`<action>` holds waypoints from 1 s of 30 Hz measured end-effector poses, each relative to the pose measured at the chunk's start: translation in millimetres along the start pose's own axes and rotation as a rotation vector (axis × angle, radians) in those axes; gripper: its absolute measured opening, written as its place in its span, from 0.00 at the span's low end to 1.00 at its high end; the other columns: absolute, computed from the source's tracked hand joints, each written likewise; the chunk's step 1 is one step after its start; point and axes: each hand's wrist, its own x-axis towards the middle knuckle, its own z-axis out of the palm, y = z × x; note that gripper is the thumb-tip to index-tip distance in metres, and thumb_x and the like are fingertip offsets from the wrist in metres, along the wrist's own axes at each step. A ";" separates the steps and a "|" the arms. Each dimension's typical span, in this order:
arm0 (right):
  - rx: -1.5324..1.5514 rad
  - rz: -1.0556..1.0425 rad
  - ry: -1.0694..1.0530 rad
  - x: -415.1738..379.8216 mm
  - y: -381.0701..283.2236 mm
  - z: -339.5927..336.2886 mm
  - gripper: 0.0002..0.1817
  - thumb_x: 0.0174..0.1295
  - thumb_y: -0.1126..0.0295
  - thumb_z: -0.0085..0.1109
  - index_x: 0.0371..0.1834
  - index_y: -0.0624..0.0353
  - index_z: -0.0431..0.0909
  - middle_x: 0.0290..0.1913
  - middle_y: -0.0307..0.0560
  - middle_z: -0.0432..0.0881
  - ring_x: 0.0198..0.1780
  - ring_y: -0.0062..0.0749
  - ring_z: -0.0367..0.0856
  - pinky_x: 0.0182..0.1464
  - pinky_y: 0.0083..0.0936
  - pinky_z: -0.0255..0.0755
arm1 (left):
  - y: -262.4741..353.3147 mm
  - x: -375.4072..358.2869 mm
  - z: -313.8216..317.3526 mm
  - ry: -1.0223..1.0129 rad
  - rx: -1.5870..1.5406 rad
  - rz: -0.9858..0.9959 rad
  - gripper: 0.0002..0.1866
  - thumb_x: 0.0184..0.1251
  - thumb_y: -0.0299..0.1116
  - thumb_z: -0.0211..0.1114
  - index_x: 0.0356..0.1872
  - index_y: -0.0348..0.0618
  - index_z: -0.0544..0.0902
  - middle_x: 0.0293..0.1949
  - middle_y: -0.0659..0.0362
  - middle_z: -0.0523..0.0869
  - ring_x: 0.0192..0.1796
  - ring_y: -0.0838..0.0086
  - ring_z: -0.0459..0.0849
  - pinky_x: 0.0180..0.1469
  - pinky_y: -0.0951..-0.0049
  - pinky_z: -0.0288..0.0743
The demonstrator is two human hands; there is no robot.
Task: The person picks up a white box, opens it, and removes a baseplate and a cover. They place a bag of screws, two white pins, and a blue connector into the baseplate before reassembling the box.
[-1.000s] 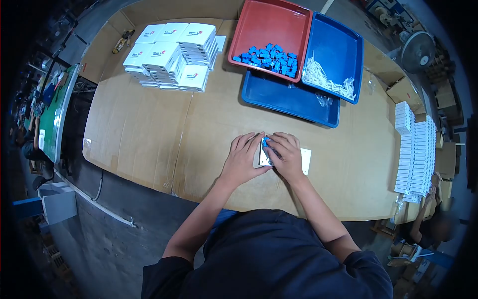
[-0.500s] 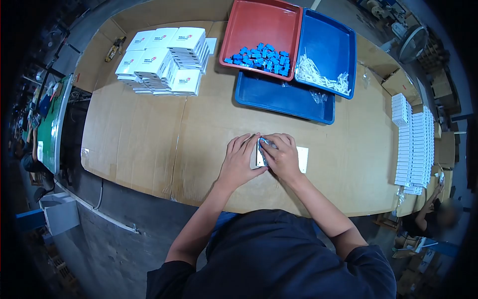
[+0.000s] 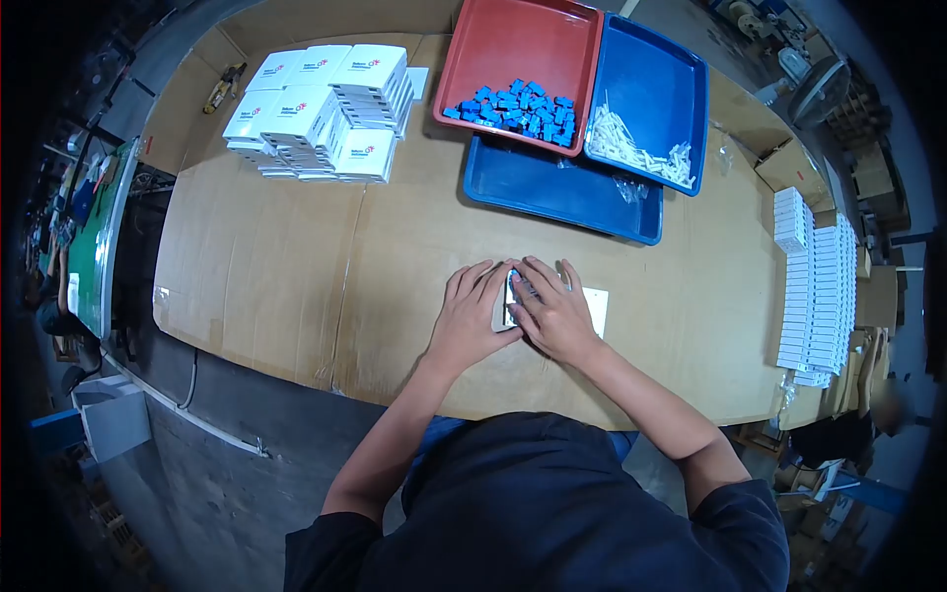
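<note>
A small white box with a dark inner edge lies on the cardboard-covered table between my hands. My left hand holds it along its left side, with the fingertips at the far end and the thumb at the near end. From the right, my right hand covers much of it, its fingers pressing down on top and the thumb near the lower end. A bit of blue shows at the box's far end, under the fingertips; the rest of the inside is hidden. Just right of my right hand lies a flat white piece.
Stacked white printed boxes stand back left. A red tray of blue parts and a blue tray of white pieces overlap another blue tray. White boxes are piled right. Another person is at the right.
The fingers of my right hand have spread and flattened over the box, covering more of it. My left hand stays at the box's left side. The view has shifted slightly.
</note>
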 end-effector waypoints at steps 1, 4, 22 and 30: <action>0.002 0.002 -0.004 -0.5 -0.1 -0.4 0.21 0.71 0.62 0.63 0.63 0.60 0.86 0.70 0.52 0.78 0.77 0.47 0.69 0.76 0.63 0.59 | -0.1 -0.1 -0.1 -0.002 -0.002 0.001 0.53 0.47 0.43 0.83 0.78 0.44 0.68 0.71 0.51 0.77 0.76 0.56 0.69 0.80 0.51 0.57; 0.007 0.055 -0.043 -0.5 0.4 -2.7 0.21 0.72 0.61 0.62 0.64 0.58 0.85 0.73 0.51 0.77 0.80 0.48 0.66 0.78 0.68 0.54 | -0.7 -1.9 2.4 0.008 -0.009 0.011 0.53 0.47 0.43 0.84 0.78 0.46 0.69 0.71 0.50 0.77 0.76 0.55 0.69 0.79 0.50 0.58; 0.290 0.299 -0.041 -99.2 47.7 -56.9 0.32 0.55 0.65 0.79 0.66 0.55 0.83 0.76 0.54 0.73 0.78 0.53 0.70 0.74 0.41 0.71 | 50.2 -23.4 39.0 0.276 0.200 -0.182 0.51 0.48 0.55 0.84 0.72 0.41 0.72 0.58 0.49 0.75 0.63 0.52 0.73 0.68 0.48 0.61; 0.325 0.341 -0.078 -91.0 46.5 -73.5 0.28 0.56 0.63 0.78 0.62 0.54 0.86 0.66 0.53 0.80 0.69 0.49 0.76 0.69 0.39 0.75 | 44.7 -18.4 56.3 0.306 0.296 -0.154 0.50 0.50 0.52 0.83 0.73 0.39 0.70 0.57 0.49 0.74 0.64 0.53 0.72 0.70 0.44 0.59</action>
